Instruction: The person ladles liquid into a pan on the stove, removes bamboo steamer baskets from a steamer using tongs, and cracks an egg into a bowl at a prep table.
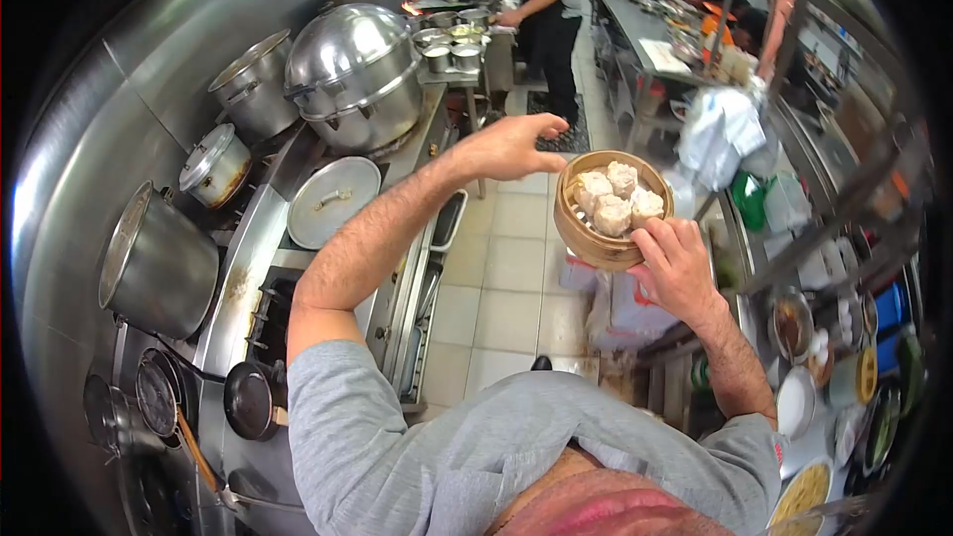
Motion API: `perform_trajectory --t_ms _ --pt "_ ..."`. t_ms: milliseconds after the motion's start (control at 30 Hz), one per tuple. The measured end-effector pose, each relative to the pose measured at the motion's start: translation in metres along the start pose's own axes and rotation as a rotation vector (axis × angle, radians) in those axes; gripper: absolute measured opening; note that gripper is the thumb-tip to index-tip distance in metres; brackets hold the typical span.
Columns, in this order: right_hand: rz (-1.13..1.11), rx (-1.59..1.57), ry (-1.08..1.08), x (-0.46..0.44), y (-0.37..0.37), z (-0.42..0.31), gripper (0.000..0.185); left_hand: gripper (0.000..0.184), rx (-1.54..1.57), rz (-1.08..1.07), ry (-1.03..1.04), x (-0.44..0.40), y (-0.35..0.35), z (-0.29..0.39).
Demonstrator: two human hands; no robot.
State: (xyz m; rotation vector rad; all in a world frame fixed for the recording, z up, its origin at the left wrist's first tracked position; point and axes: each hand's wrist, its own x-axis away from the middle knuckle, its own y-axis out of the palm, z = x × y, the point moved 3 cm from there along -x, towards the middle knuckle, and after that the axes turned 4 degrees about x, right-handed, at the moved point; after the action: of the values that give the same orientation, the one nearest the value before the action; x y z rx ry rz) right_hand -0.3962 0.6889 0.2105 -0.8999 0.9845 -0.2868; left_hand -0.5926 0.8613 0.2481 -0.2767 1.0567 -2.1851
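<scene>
A round bamboo steamer basket (588, 238) is held up in front of me over the tiled floor. Inside it sit several pale, pleated dumplings (612, 210), open at the top. My right hand (672, 263) grips the near right rim of the basket, thumb against the outer wall and fingers over the edge. At the basket's far left side is my left hand (514, 147), its thumb and fingers spread apart. The left thumb comes close to the rim; whether it touches cannot be made out.
On the left stove stand a large domed steamer pot (357, 79), a tall stockpot (164, 263), a flat lid (335, 201) and a frying pan (253, 400). A co-worker (556, 10) stands at the far burners. Shelving with bowls and a plastic bag (722, 134) lines the right.
</scene>
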Motion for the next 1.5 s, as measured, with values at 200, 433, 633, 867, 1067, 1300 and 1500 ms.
perform_trajectory --t_ms 200,433,633,867,1067,1300,1500 --pt "0.002 -0.003 -0.090 -0.077 0.079 0.086 0.058 0.046 -0.567 0.480 -0.166 -0.042 -0.140 -0.113" --pt "-0.039 0.007 -0.112 -0.167 0.161 0.142 0.059 0.043 -0.830 0.711 -0.519 -0.053 -0.295 -0.243" --pt "-0.028 0.033 -0.094 -0.263 0.219 0.170 0.063 0.047 -0.841 0.847 -0.690 -0.083 -0.404 -0.330" --pt "-0.072 0.055 -0.124 -0.380 0.285 0.202 0.065 0.038 -0.819 0.692 -0.877 -0.116 -0.484 -0.410" --pt "-0.026 -0.008 -0.201 -0.462 0.336 0.221 0.062 0.028 -1.057 0.563 -0.863 -0.110 -0.509 -0.421" --pt "0.145 -0.033 -0.406 -0.555 0.384 0.232 0.056 0.032 -1.090 0.879 -0.765 -0.034 -0.535 -0.368" --pt "0.189 -0.112 -0.571 -0.639 0.433 0.198 0.050 0.032 -0.701 1.166 -0.544 0.050 -0.550 -0.363"
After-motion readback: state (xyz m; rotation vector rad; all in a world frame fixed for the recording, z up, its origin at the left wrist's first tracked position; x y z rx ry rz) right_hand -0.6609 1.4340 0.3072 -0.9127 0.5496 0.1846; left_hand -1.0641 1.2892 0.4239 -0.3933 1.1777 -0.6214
